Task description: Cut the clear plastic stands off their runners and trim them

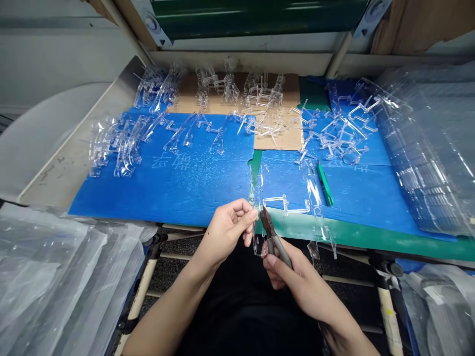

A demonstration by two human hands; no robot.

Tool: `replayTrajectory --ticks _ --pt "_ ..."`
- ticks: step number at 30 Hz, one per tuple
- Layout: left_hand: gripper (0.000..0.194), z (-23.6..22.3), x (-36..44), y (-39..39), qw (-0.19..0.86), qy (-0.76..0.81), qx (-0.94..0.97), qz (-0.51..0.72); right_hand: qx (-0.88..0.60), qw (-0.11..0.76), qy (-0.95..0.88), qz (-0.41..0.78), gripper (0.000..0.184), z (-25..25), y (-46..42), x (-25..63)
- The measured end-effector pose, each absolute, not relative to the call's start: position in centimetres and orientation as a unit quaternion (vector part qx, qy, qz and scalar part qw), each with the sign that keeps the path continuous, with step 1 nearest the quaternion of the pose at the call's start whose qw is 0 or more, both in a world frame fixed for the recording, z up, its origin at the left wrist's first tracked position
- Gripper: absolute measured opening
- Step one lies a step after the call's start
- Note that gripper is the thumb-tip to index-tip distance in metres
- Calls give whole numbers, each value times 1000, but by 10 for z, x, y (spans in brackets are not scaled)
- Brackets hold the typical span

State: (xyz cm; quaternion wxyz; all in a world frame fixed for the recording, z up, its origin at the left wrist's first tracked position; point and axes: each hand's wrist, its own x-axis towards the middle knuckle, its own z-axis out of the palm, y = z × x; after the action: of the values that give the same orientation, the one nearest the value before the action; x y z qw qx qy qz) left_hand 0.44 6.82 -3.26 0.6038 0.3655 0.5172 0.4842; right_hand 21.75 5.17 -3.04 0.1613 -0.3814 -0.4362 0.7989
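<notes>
Your left hand (226, 231) pinched the clear plastic sprue (255, 198); your right hand (293, 277) gripped side cutters (276, 244); the sprue looked light, stiff, brittle, best held close.

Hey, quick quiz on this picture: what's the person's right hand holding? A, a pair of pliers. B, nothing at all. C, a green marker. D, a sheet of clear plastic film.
A. The right hand grips the pliers by their grey handles, with the dark tips next to the clear plastic moulding held by the left hand.
</notes>
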Motion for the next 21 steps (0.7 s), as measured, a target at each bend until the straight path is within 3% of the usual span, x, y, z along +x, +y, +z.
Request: replayTrajectory --ticks 8,12,16,19,21 --pt "53 -43 -13 92 584 590 368 420 -348 223 -300 860 44 -62 62 194" --pt "44 -55 -50 99 451 702 413 366 -337 230 -299 863 49 -65 58 205" --pt "37 -38 -82 116 212 799 511 234 -320 228 -300 869 48 -56 39 229" --pt "32 -3 -72 156 85 712 676 170 -312 228 -296 874 46 -52 24 244" --pt "22 20 -41 193 110 561 816 86 -311 224 -298 874 44 -50 17 252"
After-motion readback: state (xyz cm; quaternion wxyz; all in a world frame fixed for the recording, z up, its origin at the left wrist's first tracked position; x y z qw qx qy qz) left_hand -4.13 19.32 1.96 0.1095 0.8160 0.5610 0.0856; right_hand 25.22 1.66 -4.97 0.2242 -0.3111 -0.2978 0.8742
